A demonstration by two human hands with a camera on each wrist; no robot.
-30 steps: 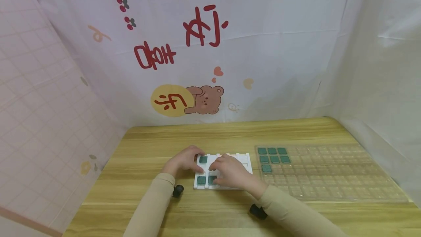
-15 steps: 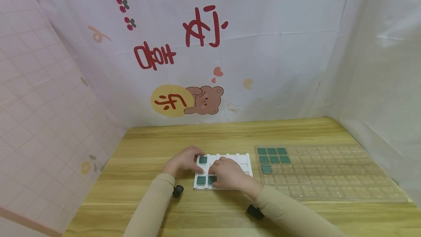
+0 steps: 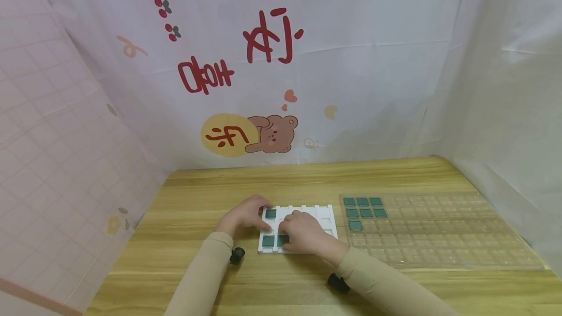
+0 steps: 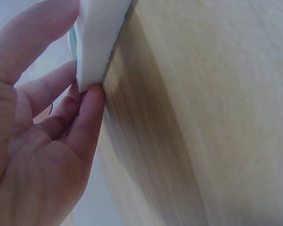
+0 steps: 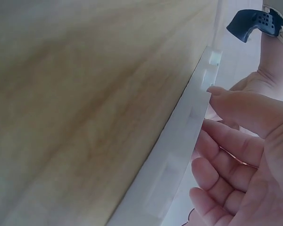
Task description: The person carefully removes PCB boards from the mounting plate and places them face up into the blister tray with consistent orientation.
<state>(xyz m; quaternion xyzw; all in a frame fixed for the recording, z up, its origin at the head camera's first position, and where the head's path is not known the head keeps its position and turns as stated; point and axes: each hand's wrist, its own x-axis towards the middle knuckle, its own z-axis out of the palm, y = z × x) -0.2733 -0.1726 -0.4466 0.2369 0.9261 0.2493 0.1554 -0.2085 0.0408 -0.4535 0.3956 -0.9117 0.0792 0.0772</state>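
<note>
A wood-grained worktop (image 5: 94, 94) lies under a white tray (image 5: 172, 155), whose long side shows shallow recesses and a thin dark line where it meets the wood. The tray's far end points toward the one worktop edge in view, with a faint greenish patch (image 5: 216, 58) near that end. The right hand (image 5: 245, 155) is at the tray, thumb tip touching its rim, the other fingers (image 5: 210, 174) bent. Beyond it, partly hidden, is the left hand (image 5: 254, 84), a dark device (image 5: 257, 22) by its wrist.

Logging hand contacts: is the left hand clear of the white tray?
No, the left hand has its fingertips touching the white tray.
</note>
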